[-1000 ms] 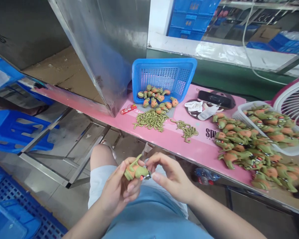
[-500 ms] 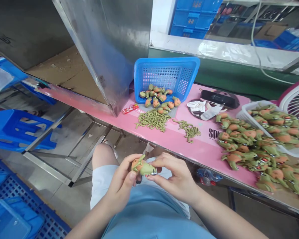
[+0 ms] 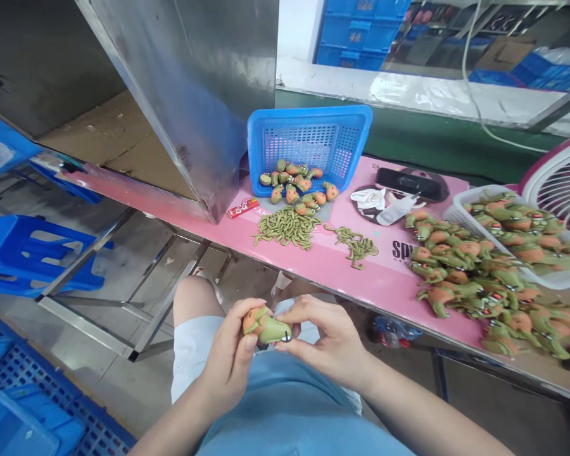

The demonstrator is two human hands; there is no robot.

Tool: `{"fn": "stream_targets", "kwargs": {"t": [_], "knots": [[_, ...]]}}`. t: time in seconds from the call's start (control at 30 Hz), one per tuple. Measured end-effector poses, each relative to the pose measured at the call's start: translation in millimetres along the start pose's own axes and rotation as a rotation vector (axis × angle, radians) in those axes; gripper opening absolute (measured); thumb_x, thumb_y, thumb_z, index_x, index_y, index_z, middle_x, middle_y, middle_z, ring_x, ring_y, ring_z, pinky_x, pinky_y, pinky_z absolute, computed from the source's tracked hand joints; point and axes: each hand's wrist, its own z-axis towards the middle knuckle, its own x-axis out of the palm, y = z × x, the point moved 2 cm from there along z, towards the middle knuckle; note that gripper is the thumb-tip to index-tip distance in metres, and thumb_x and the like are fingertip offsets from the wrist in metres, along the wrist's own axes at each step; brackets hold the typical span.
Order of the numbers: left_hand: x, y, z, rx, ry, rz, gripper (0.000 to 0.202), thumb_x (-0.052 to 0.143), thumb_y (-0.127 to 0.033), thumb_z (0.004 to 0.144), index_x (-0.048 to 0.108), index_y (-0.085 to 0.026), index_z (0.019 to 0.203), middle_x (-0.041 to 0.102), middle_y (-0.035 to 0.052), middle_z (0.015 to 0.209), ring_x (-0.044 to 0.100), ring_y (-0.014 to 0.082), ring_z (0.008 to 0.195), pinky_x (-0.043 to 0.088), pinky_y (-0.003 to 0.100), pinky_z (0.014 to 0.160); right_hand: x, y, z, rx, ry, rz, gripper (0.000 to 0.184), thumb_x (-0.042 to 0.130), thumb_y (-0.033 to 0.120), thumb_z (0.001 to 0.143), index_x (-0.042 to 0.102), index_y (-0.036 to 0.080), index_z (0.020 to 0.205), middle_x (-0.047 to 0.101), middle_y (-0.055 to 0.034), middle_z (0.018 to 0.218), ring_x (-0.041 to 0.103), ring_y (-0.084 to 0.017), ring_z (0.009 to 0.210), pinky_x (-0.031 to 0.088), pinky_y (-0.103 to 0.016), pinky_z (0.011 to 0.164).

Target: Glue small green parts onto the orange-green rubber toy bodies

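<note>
Above my lap, my left hand (image 3: 232, 354) wraps its fingers and thumb round the orange end of a small green-and-orange toy figure (image 3: 267, 327). At the toy's other end, which has black-and-white marks, the thumb and fingers of my right hand (image 3: 320, 332) pinch it from both sides. The toy lies sideways between the hands, and its underside is hidden. On the pink table ahead are a heap of small curved green pieces (image 3: 287, 228) and a smaller heap of similar pieces (image 3: 354, 244).
A blue basket (image 3: 308, 114) on its side holds several toy bodies. On the right, a pile of toys (image 3: 470, 272) lies beside a white basket (image 3: 460, 209) and a fan (image 3: 563, 183). A metal cabinet (image 3: 204, 95) stands left; a blue stool (image 3: 33, 247) is on the floor.
The toy has turned slightly in my fingers and shifted a little left and down. The whole view has also moved slightly. Both hands keep hold of the toy.
</note>
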Motion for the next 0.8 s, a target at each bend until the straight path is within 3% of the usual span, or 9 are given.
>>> {"fn": "stream_targets", "kwargs": {"t": [0.17, 0.27, 0.37, 0.47, 0.57, 0.67, 0.73, 0.8], "knots": [[-2.6, -3.9, -0.1, 0.267, -0.031, 0.249, 0.035, 0.045, -0.028, 0.086, 0.045, -0.027, 0.122, 0.059, 0.0078, 0.105, 0.056, 0.0202, 0.096, 0.045, 0.031, 0.084, 2.9, -7.5, 0.5, 0.255, 0.073, 0.363, 0.028, 0.066, 0.042, 0.077, 0.063, 0.017, 0.090, 0.061, -0.0025, 0.074, 0.054, -0.013, 0.064, 0.046, -0.024, 0.059], [-4.4, 0.0, -1.4, 0.325, 0.059, 0.312, 0.059, 0.051, -0.018, 0.084, 0.026, -0.034, 0.134, 0.051, 0.0101, 0.124, 0.054, 0.0220, 0.107, 0.044, 0.035, 0.089, -1.3, -8.1, 2.3, 0.257, 0.093, 0.425, 0.019, 0.068, 0.034, 0.077, 0.064, 0.019, 0.089, 0.061, -0.0032, 0.080, 0.056, -0.013, 0.071, 0.047, -0.024, 0.064], [-6.7, 6.1, -3.0, 0.201, 0.172, 0.181, 0.075, 0.058, -0.019, 0.080, 0.013, -0.039, 0.137, 0.037, 0.0115, 0.139, 0.052, 0.0253, 0.112, 0.044, 0.042, 0.091, -7.0, -7.1, 3.7, 0.162, 0.100, 0.370, 0.015, 0.069, 0.028, 0.077, 0.065, 0.020, 0.089, 0.061, -0.0048, 0.085, 0.057, -0.016, 0.079, 0.047, -0.027, 0.069], [-7.7, 10.4, -4.6, 0.036, 0.217, 0.003, 0.074, 0.060, -0.025, 0.078, 0.016, -0.040, 0.136, 0.044, 0.0092, 0.135, 0.052, 0.0249, 0.113, 0.043, 0.041, 0.093, -9.5, -7.4, 4.8, 0.127, 0.116, 0.318, 0.017, 0.067, 0.026, 0.078, 0.065, 0.020, 0.094, 0.061, -0.0054, 0.085, 0.058, -0.016, 0.078, 0.048, -0.027, 0.068], [-5.6, 11.4, -5.6, -0.031, 0.197, -0.056, 0.066, 0.061, -0.027, 0.078, 0.027, -0.038, 0.133, 0.052, 0.0067, 0.129, 0.053, 0.0241, 0.112, 0.041, 0.039, 0.094, -9.7, -4.2, 5.6, 0.108, 0.105, 0.249, 0.018, 0.066, 0.029, 0.079, 0.065, 0.020, 0.095, 0.062, -0.0058, 0.085, 0.059, -0.015, 0.077, 0.049, -0.026, 0.068], [-3.1, 14.0, -4.6, -0.092, 0.147, -0.089, 0.067, 0.063, -0.044, 0.073, 0.033, -0.036, 0.132, 0.054, 0.0073, 0.128, 0.053, 0.0278, 0.111, 0.041, 0.042, 0.095, -14.0, 0.5, 1.8, 0.027, 0.088, 0.157, 0.018, 0.061, 0.035, 0.083, 0.066, 0.018, 0.088, 0.064, -0.0070, 0.082, 0.060, -0.015, 0.076, 0.049, -0.026, 0.070], [-5.0, 21.7, -0.3, -0.148, 0.113, -0.085, 0.070, 0.060, -0.056, 0.068, 0.036, -0.036, 0.130, 0.056, 0.0079, 0.124, 0.054, 0.0315, 0.110, 0.045, 0.045, 0.089, -27.9, -5.0, -4.2, 0.049, 0.010, 0.056, 0.027, 0.060, 0.043, 0.081, 0.065, 0.017, 0.083, 0.064, -0.0069, 0.077, 0.061, -0.015, 0.072, 0.050, -0.025, 0.065], [-9.3, 34.9, 8.2, -0.171, 0.132, -0.070, 0.067, 0.058, -0.059, 0.068, 0.037, -0.038, 0.128, 0.060, 0.0067, 0.120, 0.056, 0.0325, 0.107, 0.049, 0.046, 0.083, -58.8, -17.5, -13.6, 0.147, -0.185, -0.095, 0.035, 0.060, 0.051, 0.077, 0.061, 0.017, 0.081, 0.063, -0.0064, 0.075, 0.061, -0.016, 0.067, 0.051, -0.025, 0.060]]}}
